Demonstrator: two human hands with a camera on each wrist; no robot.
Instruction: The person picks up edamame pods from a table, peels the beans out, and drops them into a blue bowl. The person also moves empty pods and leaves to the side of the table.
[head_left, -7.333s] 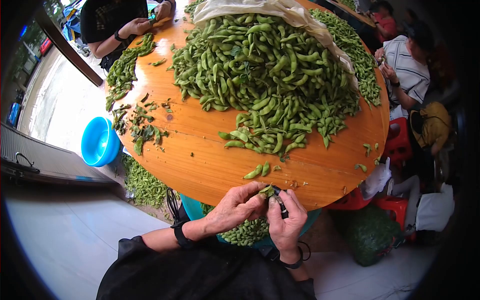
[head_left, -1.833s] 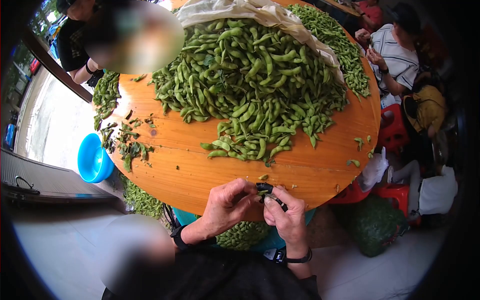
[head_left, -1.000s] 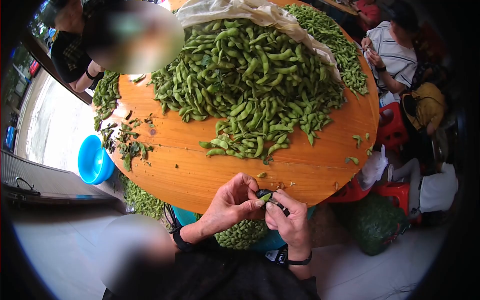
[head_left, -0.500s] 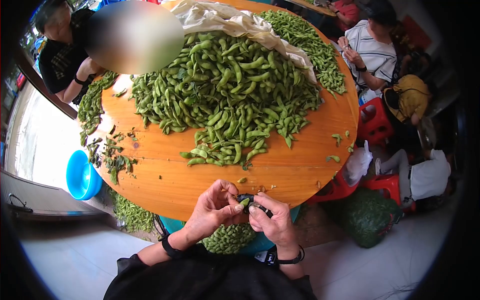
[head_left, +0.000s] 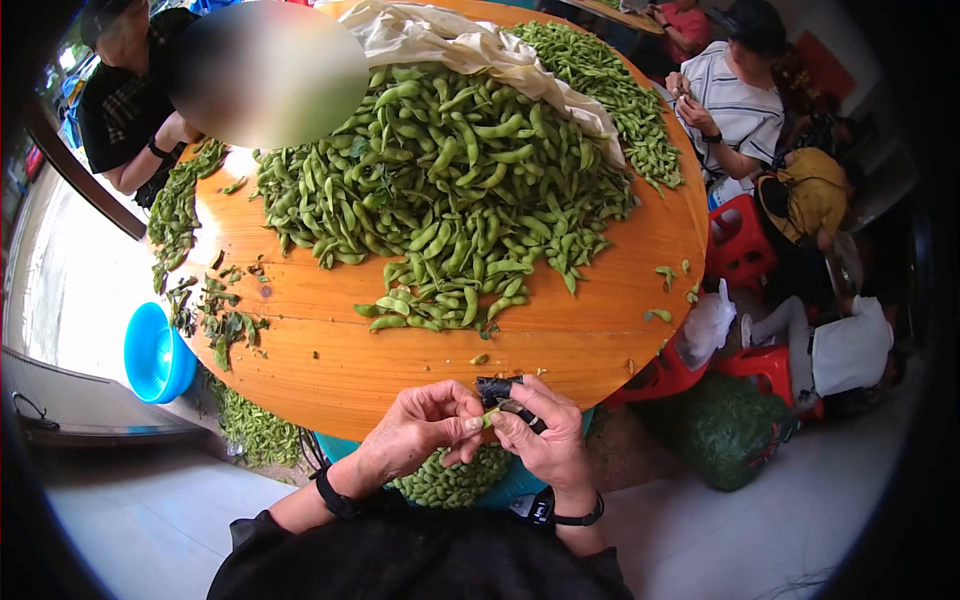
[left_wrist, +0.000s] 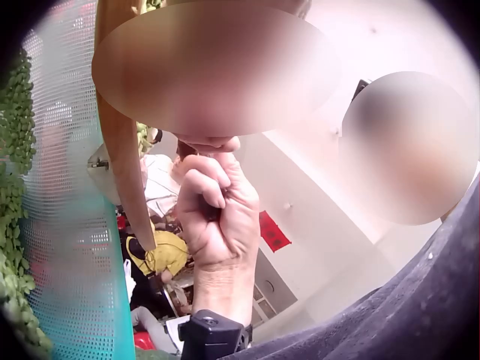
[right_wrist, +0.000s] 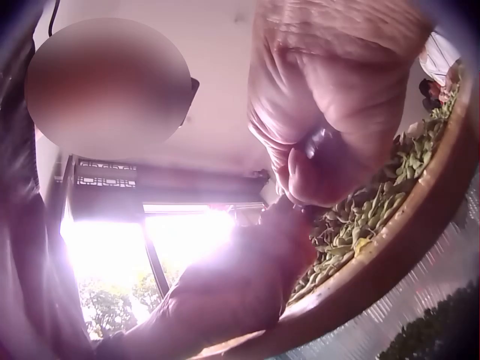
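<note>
Over the table's near edge, my left hand (head_left: 420,430) and right hand (head_left: 545,438) meet at a small green soybean pod (head_left: 487,419), pinched between thumbs and fingers of both. Black tape (head_left: 497,388) wraps fingers of the right hand. In the left wrist view the left hand (left_wrist: 221,210) has curled fingers; a blurred patch covers the area above it. The right hand (right_wrist: 337,112) fills the top of the right wrist view, where the pod is hidden. Beneath the hands, green beans (head_left: 455,480) fill a teal mesh basket (left_wrist: 82,217).
A large heap of soybean pods (head_left: 450,180) lies on the round wooden table (head_left: 400,365), with a pale cloth (head_left: 440,35) behind. Leaf scraps (head_left: 225,315) lie left. A blue basin (head_left: 158,355) stands beside the table, red stools (head_left: 740,240) at right. Other people sit around.
Two pods near the table's front edge 7.3 seconds ago are gone from there. The head view has shifted, so the table appears further left. Both hands stay together, the held pod now between the thumbs.
</note>
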